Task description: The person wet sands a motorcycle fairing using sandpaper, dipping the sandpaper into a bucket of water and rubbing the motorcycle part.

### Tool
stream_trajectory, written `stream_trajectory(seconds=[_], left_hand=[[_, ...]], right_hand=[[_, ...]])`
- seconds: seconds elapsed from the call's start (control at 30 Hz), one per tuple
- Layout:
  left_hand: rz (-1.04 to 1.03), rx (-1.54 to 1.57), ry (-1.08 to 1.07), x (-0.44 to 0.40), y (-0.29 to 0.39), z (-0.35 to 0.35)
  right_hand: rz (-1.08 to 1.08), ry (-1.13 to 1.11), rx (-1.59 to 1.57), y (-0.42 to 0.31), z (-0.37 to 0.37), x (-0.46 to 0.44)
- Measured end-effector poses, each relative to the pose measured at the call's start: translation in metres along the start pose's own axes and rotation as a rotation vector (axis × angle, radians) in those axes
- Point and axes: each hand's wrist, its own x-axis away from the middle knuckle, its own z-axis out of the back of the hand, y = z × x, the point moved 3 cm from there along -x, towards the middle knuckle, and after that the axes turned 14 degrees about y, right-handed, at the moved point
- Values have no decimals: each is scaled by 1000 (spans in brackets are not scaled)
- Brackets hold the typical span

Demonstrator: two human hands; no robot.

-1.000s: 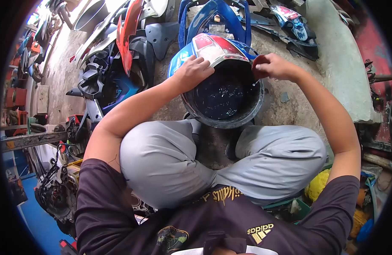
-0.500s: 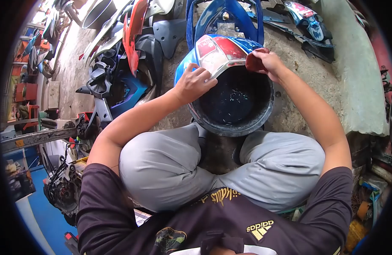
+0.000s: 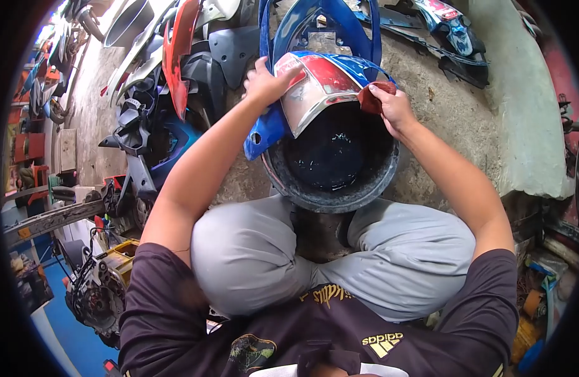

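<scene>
A motorcycle body panel [image 3: 333,78] in blue, red and worn white rests across the far rim of a black bucket [image 3: 273,173] between my knees. Dark water with glints [image 3: 330,151] stands inside the bucket. My left hand [image 3: 266,83] grips the panel's left side, thumb over the top face and fingers around the edge. At the panel's right corner, my right hand [image 3: 396,110] pinches a folded red-brown piece of sandpaper [image 3: 371,97], which touches the panel's near edge. A blue lower flap [image 3: 262,132] of the panel hangs down outside the bucket on the left.
Behind the bucket stands a blue plastic fairing frame [image 3: 321,25]. Red, white and black body panels [image 3: 179,56] are heaped at the left. More painted parts [image 3: 449,31] lie at the back right, beside a pale concrete ledge [image 3: 531,113]. An engine [image 3: 96,298] sits at lower left.
My left hand has moved up and away from the panel's near edge to its left side. The panel has turned, showing its blue flap. The sandpaper stays in my right hand at the right corner.
</scene>
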Motion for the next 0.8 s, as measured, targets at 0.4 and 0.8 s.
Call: stream_trajectory(seconds=[0.4, 0.8], left_hand=[[-225, 204, -82, -13, 45, 42], [-628, 69, 59, 51, 74, 78]], right_hand=[[44, -111, -46, -29, 20, 34], [-87, -433, 675, -70, 34, 106]])
